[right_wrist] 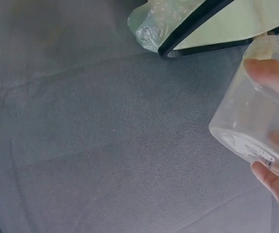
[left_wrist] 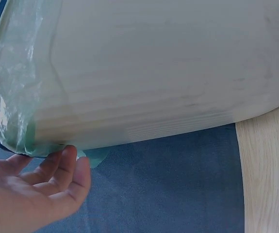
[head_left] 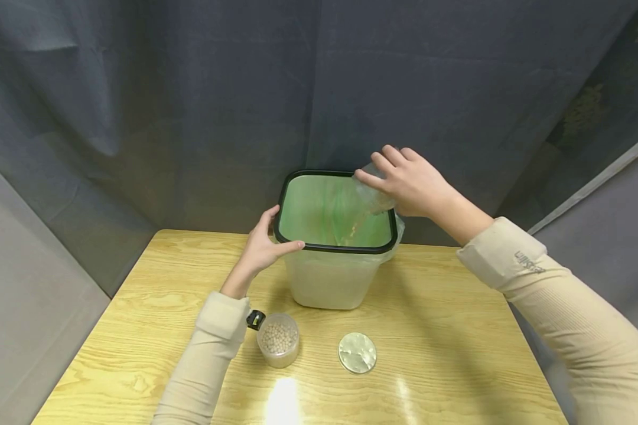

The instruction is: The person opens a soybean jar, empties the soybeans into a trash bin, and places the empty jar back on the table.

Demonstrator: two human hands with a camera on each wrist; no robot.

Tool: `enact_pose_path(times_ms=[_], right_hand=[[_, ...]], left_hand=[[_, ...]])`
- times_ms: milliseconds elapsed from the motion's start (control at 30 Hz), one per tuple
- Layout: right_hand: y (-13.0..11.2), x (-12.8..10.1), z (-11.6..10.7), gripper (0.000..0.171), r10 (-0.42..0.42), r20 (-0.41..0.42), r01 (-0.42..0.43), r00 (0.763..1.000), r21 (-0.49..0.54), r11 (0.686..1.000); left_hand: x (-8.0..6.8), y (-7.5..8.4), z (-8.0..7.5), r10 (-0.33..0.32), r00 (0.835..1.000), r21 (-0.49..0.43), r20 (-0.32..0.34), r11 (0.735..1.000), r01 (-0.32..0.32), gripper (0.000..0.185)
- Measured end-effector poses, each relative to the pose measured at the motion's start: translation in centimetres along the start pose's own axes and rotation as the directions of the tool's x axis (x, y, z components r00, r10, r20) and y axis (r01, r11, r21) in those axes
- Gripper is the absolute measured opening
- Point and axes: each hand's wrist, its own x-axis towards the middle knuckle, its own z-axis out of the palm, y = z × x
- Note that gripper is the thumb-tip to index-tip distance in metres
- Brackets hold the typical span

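A pale trash bin (head_left: 329,280) with a black rim and a green liner bag (head_left: 319,203) stands at the table's back edge. At its left front corner my left hand (head_left: 260,245) grips the rim; the left wrist view shows the curled fingers (left_wrist: 69,167) against the bin's outside. My right hand (head_left: 417,183) holds a clear plastic jar (right_wrist: 248,114) tipped mouth-down over the bin's right side. Small light-brown bits (head_left: 355,227) fall from it inside the liner. The right wrist view cuts off part of this hand.
Nearer on the wooden table (head_left: 430,354), a clear jar of pale round beans or pellets (head_left: 278,339) stands beside the left sleeve. To its right lies a round silvery lid (head_left: 357,353). A dark cloth (head_left: 234,118) hangs behind the bin.
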Motion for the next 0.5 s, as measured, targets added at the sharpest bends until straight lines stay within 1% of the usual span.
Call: enact_pose_path(times_ms=[167,333,433,500], right_hand=[[-0.06,0.14,-0.11,0.075,-0.043,-0.019,0.043,0.999,-0.013,0.999],[-0.08,0.14,-0.18,0.074,-0.052,-0.015,0.051,0.999,-0.019,0.998],[0.03,0.04,-0.28,0.076,-0.009,-0.067,0.010,0.998,0.009,1.000],[0.06,0.07,-0.21,0.078,0.070,-0.135,-0.064,0.988,0.047,0.997]], left_hand=[[0.05,-0.02,0.06,0.004,1.000,-0.002,-0.003,1.000,-0.004,0.096],[0.01,0.05,0.11,0.001,1.000,-0.004,-0.004,1.000,-0.001,0.097],[-0.03,0.15,0.11,0.002,1.000,-0.004,-0.003,1.000,-0.002,0.097],[-0.08,0.22,0.06,0.004,1.000,-0.005,-0.003,1.000,-0.004,0.096]])
